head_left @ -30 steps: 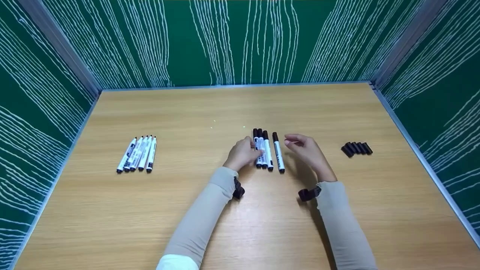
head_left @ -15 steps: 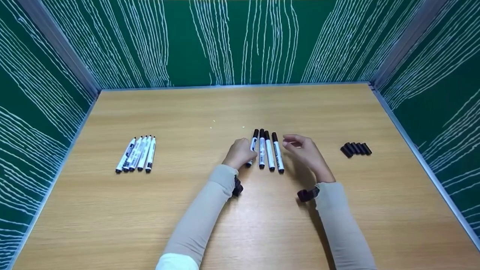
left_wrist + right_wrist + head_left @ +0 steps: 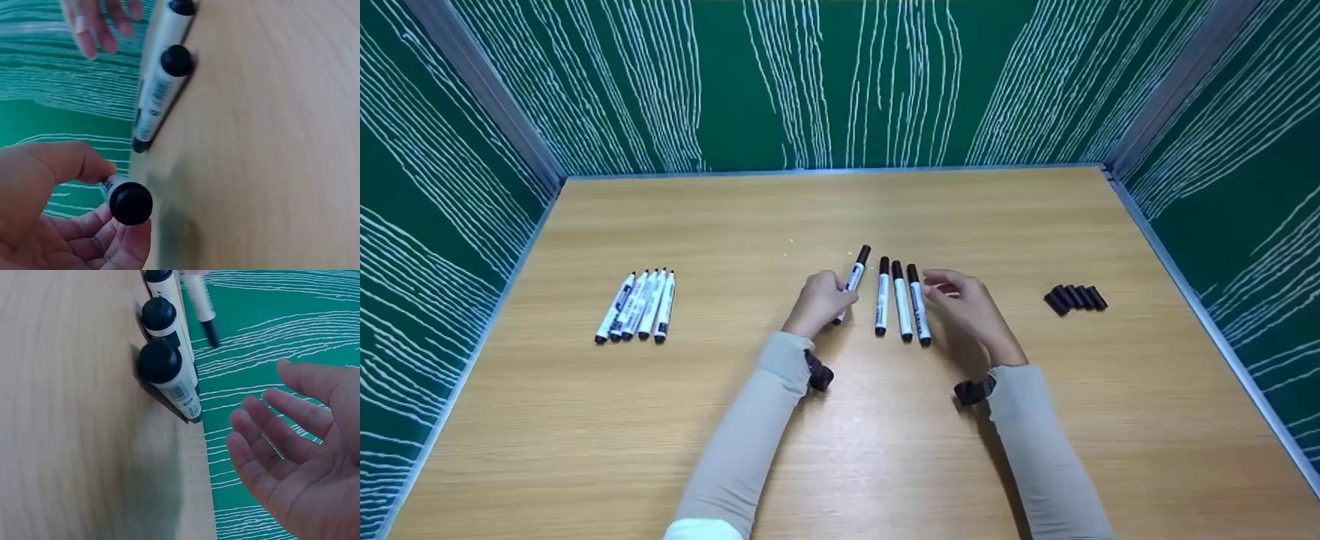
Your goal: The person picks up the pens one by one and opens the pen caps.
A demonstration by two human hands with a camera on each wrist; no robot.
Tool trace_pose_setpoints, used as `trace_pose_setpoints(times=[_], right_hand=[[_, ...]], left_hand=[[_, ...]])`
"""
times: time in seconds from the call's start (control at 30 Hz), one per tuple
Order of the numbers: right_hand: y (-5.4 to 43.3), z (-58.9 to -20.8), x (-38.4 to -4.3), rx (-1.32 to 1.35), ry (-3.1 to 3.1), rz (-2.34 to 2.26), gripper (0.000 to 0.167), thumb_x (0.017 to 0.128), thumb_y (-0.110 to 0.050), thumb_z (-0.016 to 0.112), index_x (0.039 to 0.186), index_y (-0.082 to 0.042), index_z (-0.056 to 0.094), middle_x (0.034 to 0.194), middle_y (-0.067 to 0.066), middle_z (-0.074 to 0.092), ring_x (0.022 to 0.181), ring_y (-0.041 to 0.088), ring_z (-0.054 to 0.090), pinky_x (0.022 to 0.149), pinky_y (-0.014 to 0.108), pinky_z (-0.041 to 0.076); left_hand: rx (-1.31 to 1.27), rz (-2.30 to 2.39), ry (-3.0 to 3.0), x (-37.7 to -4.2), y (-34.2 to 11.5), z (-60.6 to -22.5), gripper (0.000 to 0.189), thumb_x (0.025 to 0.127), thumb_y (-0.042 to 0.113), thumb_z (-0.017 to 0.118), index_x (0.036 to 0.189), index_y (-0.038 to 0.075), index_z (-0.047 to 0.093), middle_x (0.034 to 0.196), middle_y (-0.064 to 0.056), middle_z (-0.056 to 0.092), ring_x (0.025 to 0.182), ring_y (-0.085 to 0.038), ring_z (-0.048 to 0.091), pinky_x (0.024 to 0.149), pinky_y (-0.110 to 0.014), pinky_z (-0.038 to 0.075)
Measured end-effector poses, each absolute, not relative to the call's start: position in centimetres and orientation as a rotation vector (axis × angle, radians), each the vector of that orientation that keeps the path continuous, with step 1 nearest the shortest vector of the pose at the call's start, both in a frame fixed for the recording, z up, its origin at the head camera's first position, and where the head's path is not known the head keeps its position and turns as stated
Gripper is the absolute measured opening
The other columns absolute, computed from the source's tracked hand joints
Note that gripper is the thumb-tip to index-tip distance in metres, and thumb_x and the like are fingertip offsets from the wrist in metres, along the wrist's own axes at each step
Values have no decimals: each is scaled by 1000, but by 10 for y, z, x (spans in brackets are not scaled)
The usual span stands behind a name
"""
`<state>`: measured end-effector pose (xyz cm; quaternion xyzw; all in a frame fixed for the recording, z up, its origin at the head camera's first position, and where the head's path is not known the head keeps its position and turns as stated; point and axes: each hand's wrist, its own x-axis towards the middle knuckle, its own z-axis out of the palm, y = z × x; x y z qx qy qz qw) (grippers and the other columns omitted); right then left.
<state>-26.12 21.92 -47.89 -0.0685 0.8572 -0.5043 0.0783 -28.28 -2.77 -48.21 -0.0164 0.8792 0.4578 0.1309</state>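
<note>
Between the thumb and fingers of my left hand [image 3: 816, 301] is a capped white marker [image 3: 857, 274], tilted with its black cap pointing away. The left wrist view shows the black bottom end of this marker [image 3: 131, 203] facing the camera. Three more capped markers [image 3: 901, 300] lie side by side on the table to its right. Close to the rightmost of them, my right hand [image 3: 971, 307] holds nothing. In the right wrist view the fingers of the right hand [image 3: 281, 444] are relaxed and apart from the markers.
Several uncapped markers [image 3: 639, 307] lie in a row on the left of the wooden table [image 3: 885, 442]. A row of loose black caps [image 3: 1075, 298] is on the right. Green panels [image 3: 870, 82] with white lines stand around the table's back and sides.
My left hand has drawn one marker leftward out of the group and now holds it apart. The other markers have spread a little. The right hand has hardly moved.
</note>
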Motion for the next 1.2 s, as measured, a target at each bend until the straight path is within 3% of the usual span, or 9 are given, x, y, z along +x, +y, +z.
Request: trace_pose_setpoints(times=[0.17,0.4,0.63,0.8,1.03,1.2], right_hand=[[218,-481,-261,-173,2563,-1501,46,97,-27,57,136,-5,51,131,17,56,121,33,51,106,46,40],[213,-480,-259,-124,2550,-1464,48,97,-33,57,138,-9,50,134,12,54,123,30,50,106,45,40],[200,-478,-259,-175,2543,-1510,47,96,-29,58,137,-7,51,130,13,57,119,27,53,106,42,41],[190,-477,-258,-231,2566,-1525,50,97,-31,58,140,-8,48,130,12,57,120,26,53,107,41,42],[179,-471,-258,-407,2591,-1665,51,96,-25,60,141,-6,46,133,14,56,120,27,54,105,40,43],[171,-466,-259,-500,2581,-1715,52,94,-25,61,141,-8,46,136,12,55,120,25,56,106,37,43]], left_hand=[[-51,1542,2545,-276,-37,-475,13,84,15,63,89,3,60,72,-1,55,49,-7,47,40,-17,38],[31,1662,2578,-268,-53,-469,16,84,9,64,96,-1,65,81,-3,59,60,-8,50,47,-16,41],[151,1635,2672,-263,-65,-465,18,85,8,63,100,-1,66,89,-8,62,79,-15,56,69,-22,48],[358,1574,2789,-256,-70,-462,16,86,6,61,100,0,64,95,-10,60,87,-19,57,77,-28,50],[625,1538,2855,-250,-75,-460,18,86,1,56,102,2,63,96,-7,59,86,-16,56,74,-25,50],[670,1501,2858,-248,-78,-458,22,85,1,57,104,5,65,96,-3,59,84,-13,54,72,-22,48]])
